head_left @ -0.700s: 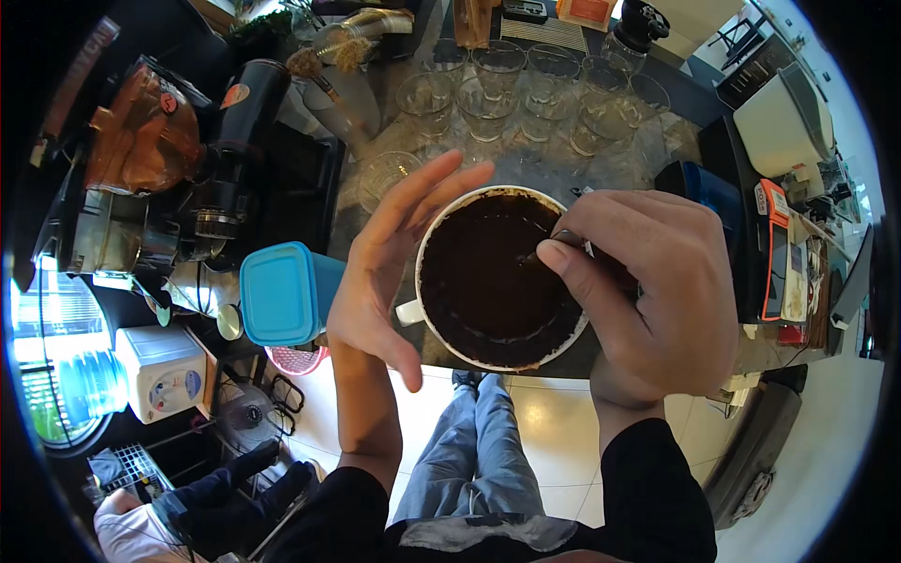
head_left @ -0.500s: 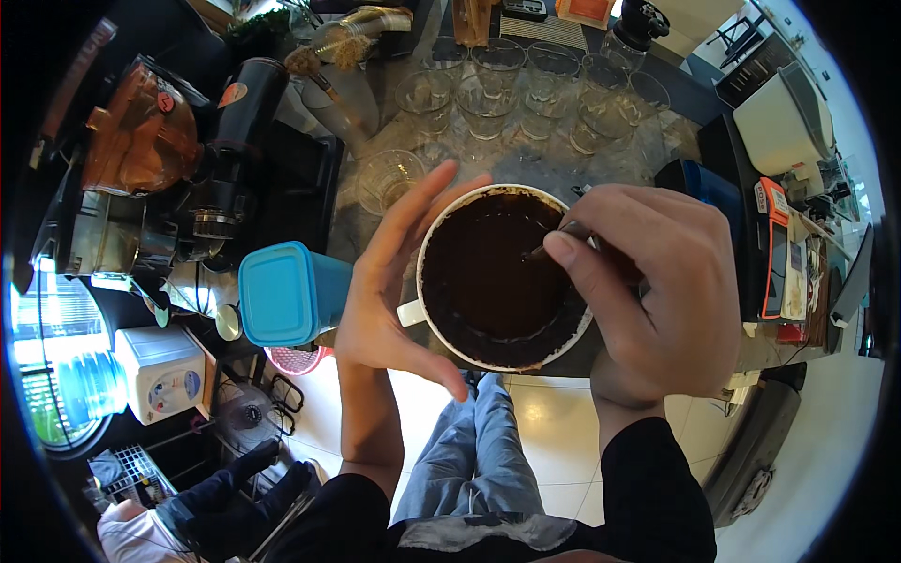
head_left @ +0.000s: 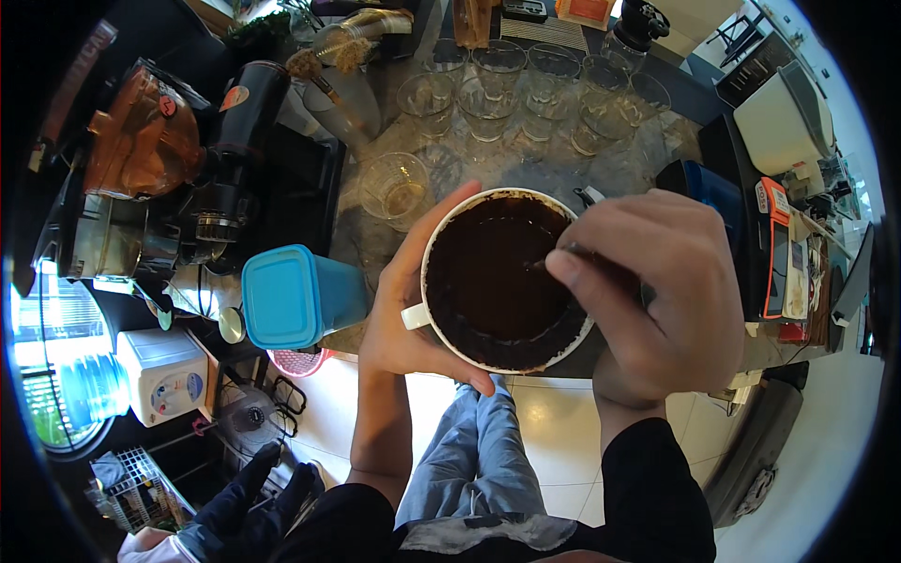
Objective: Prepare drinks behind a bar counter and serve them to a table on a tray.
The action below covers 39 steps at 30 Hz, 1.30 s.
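A large white mug (head_left: 415, 317) filled with dark brown liquid (head_left: 493, 272) is held over the counter's near edge, its rim stained. My left hand (head_left: 394, 324) curves around the mug's left side, fingers along the far side and thumb along the near side. Over the right part of the rim, my right hand (head_left: 671, 291) pinches a thin, dark utensil (head_left: 535, 266) whose tip dips into the liquid; its lower end is hidden. A clear glass (head_left: 394, 183) stands just beyond my left fingers, and a blue lidded container (head_left: 282, 296) is left of that hand.
Several clear glasses (head_left: 488, 89) stand across the back of the counter (head_left: 554, 174). Brushes fill a clear container (head_left: 347, 108) at back left. A coffee grinder (head_left: 145, 141) stands far left; an orange-and-black device (head_left: 771, 244) is at right. A person's legs (head_left: 249, 488) show lower left.
My left hand has moved right and closed in against the mug. The view has shifted slightly. My right hand keeps its pinch on the utensil, with its tip still in the liquid.
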Motion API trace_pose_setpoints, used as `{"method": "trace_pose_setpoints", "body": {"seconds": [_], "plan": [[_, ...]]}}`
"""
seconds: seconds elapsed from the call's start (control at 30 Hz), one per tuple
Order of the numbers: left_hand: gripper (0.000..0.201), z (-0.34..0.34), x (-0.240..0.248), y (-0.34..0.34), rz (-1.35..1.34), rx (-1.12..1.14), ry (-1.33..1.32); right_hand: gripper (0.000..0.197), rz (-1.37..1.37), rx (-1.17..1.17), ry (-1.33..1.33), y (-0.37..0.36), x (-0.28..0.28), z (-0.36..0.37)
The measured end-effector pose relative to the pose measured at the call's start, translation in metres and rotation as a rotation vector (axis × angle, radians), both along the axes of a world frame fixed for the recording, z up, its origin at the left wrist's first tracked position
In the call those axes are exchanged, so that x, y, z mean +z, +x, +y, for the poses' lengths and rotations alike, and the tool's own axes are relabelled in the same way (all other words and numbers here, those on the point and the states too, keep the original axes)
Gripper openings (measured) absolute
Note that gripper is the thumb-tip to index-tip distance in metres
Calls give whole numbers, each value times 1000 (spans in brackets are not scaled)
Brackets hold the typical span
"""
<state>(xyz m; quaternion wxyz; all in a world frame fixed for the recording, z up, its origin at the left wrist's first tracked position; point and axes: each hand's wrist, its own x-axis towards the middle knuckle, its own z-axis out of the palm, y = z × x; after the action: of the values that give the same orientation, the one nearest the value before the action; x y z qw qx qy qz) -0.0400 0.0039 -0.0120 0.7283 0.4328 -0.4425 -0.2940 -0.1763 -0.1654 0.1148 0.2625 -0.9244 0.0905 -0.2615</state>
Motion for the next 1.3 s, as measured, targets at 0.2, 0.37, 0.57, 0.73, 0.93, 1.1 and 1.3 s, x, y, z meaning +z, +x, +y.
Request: {"method": "trace_pose_setpoints", "body": {"seconds": [0.2, 0.37, 0.57, 0.73, 0.93, 1.1, 1.3], "plan": [[156, -1, -4, 1, -9, -9, -18, 17, -66, 21, 59, 6, -3, 5], [152, -4, -4, -4, 91, 0, -37, 17, -97, 9, 27, 6, -4, 8], [139, -6, -5, -6, 127, -26, -70, 17, 7, 70, -12, -6, 3, -8], [138, -7, -5, -10, 156, 4, -67, 16, -56, 19, -9, -1, 1, -2], [137, -10, -5, -16, 227, 49, -29, 18, -11, 173, -48, -5, 3, -11], [137, -10, -7, -18, 231, 57, -58, 19, -18, 196, -55, -2, -1, -11], [138, -14, -6, -21, 233, 85, -62, 11, 60, 172, -115, -6, 9, -10]]}}
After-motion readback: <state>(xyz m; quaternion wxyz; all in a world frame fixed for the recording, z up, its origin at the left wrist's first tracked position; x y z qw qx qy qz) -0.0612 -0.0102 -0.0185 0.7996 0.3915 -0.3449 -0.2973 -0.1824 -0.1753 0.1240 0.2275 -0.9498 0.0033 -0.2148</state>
